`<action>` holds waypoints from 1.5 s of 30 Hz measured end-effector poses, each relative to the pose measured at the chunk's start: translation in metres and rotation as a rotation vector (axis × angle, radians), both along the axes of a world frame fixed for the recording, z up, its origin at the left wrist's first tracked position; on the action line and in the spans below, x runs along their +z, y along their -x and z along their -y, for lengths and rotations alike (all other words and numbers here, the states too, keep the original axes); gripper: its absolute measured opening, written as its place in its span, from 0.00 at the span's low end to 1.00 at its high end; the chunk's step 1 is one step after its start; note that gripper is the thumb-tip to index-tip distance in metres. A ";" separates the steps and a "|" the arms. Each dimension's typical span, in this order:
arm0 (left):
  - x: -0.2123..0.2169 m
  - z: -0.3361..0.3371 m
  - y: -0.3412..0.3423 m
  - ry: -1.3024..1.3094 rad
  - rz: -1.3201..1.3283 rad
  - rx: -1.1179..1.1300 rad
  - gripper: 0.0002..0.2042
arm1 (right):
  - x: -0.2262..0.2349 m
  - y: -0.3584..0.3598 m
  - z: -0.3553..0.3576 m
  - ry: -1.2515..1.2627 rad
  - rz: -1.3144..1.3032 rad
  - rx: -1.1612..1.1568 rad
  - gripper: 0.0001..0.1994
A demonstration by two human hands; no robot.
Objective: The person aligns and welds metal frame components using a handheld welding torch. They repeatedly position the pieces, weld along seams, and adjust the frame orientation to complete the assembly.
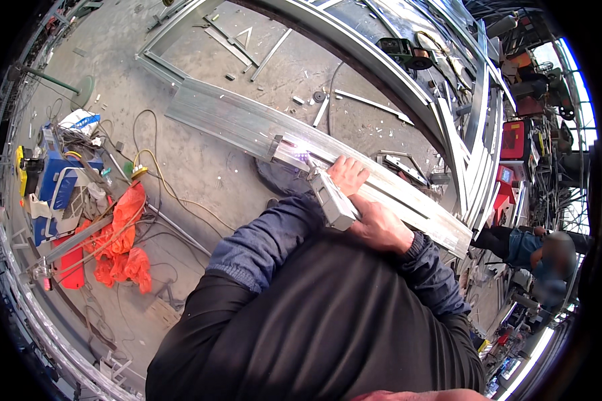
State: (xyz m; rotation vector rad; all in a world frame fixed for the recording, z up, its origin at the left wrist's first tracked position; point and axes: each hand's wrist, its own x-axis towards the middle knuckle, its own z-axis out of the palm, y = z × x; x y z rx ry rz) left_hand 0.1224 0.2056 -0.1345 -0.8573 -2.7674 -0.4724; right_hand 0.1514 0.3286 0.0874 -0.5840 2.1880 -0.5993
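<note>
Concrete floor (211, 164) spreads around you, strewn with metal offcuts (272, 55), and a large metal frame (381, 63) runs along the far side. To your left stand a blue machine (67, 194) and a heap of orange sheeting (130, 207); another person (523, 248) is off to your right.

Across your front lies a long metal panel (214, 113). Your right hand (381, 224) has its fingers closed around the rear of a pale, boxy tool (334, 204), whose tip points at a bright glow (302, 154) on the panel. Your left hand (349, 175) rests on the panel just beyond the tool, fingers slightly bent; the tool partly covers it, so I cannot tell whether they grip anything.
</note>
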 end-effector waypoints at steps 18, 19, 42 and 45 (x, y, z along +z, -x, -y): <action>-0.002 -0.004 0.000 -0.083 -0.062 0.056 0.20 | -0.003 0.000 -0.013 0.009 0.028 0.007 0.28; 0.003 -0.001 -0.003 -0.076 -0.067 0.060 0.18 | -0.002 0.000 -0.014 0.041 0.042 0.004 0.28; 0.080 0.007 0.005 0.214 0.548 -0.012 0.18 | 0.039 0.159 -0.049 0.234 0.806 -0.164 0.25; 0.090 0.010 0.003 0.145 0.613 -0.018 0.16 | 0.006 0.180 -0.048 0.212 0.899 -0.026 0.28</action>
